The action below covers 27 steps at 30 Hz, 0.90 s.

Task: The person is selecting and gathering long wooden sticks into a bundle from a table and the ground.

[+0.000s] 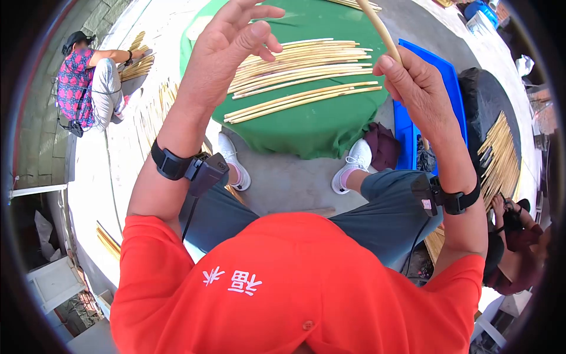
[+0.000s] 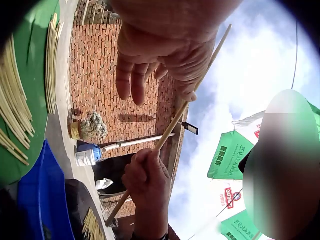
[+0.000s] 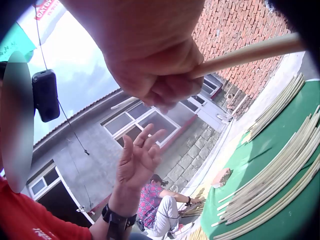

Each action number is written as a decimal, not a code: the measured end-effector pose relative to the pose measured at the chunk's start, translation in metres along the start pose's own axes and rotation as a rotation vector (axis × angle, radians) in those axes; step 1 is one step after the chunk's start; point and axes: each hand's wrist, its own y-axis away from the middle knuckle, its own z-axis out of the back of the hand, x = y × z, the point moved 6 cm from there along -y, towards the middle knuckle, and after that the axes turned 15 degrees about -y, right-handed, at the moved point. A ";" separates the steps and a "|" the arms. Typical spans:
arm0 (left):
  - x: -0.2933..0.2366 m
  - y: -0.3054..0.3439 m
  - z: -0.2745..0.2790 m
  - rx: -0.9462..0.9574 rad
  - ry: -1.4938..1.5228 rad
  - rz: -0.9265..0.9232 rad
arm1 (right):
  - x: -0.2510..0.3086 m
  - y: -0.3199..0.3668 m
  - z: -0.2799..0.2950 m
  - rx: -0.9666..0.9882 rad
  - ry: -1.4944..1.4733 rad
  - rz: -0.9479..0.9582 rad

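Up at chest height my right hand (image 1: 417, 88) grips a long pale wooden stick (image 1: 378, 25), thumb pressed along it. In the left wrist view the stick (image 2: 172, 124) runs on a slant from below the right hand (image 2: 146, 176) up past the left one. My left hand (image 1: 227, 50) is raised opposite, fingers spread and loosely bent; in the right wrist view this hand (image 3: 140, 162) holds nothing. Beyond both hands, rows of similar sticks (image 1: 300, 64) lie on a round table under a green cloth (image 1: 277, 134).
A blue plastic tub (image 1: 451, 97) stands right of the table, beside a dark maroon cloth (image 1: 382, 146). More sticks (image 1: 500, 154) lie in a bundle at the right. At the left a person (image 1: 88, 82) crouches, handling sticks. Another person (image 1: 519, 248) is at the lower right.
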 end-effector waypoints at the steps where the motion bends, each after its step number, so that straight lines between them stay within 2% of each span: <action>1: 0.003 0.006 -0.006 -0.006 0.191 0.030 | 0.001 -0.002 -0.021 0.122 -0.033 -0.075; 2: 0.011 0.011 -0.010 -0.008 0.384 0.058 | 0.000 -0.005 -0.042 0.240 -0.066 -0.152; 4: 0.020 0.011 -0.009 0.047 0.428 0.052 | -0.017 -0.007 -0.083 0.367 -0.158 -0.214; 6: 0.035 0.011 0.000 0.090 0.467 0.059 | -0.043 -0.011 -0.116 0.378 -0.281 -0.195; 10: 0.078 -0.001 0.078 -0.251 0.164 0.159 | -0.127 -0.015 -0.163 0.365 -0.311 -0.213; 12: 0.084 0.000 0.112 -0.396 0.152 0.143 | -0.166 -0.013 -0.177 0.350 -0.046 -0.085; 13: 0.077 0.004 0.124 -0.530 0.107 0.115 | -0.185 -0.013 -0.180 0.357 -0.045 -0.090; 15: 0.060 0.012 0.149 -0.702 0.012 0.066 | -0.230 -0.009 -0.178 0.401 0.053 -0.252; 16: 0.055 0.016 0.159 -0.781 -0.053 0.060 | -0.249 -0.009 -0.176 0.409 0.055 -0.256; 18: 0.060 0.019 0.169 -0.758 -0.012 0.059 | -0.266 -0.018 -0.153 0.170 0.381 -0.010; 19: 0.062 0.020 0.171 -0.726 0.030 0.051 | -0.270 -0.023 -0.149 0.186 0.382 -0.010; 21: 0.062 0.023 0.167 -0.725 0.010 0.077 | -0.283 -0.031 -0.133 0.085 0.632 -0.141; 25: 0.063 0.026 0.161 -0.661 -0.017 0.127 | -0.297 -0.038 -0.131 0.036 0.661 -0.134; 27: 0.063 0.025 0.156 -0.650 -0.032 0.153 | -0.298 -0.046 -0.137 0.025 0.638 -0.056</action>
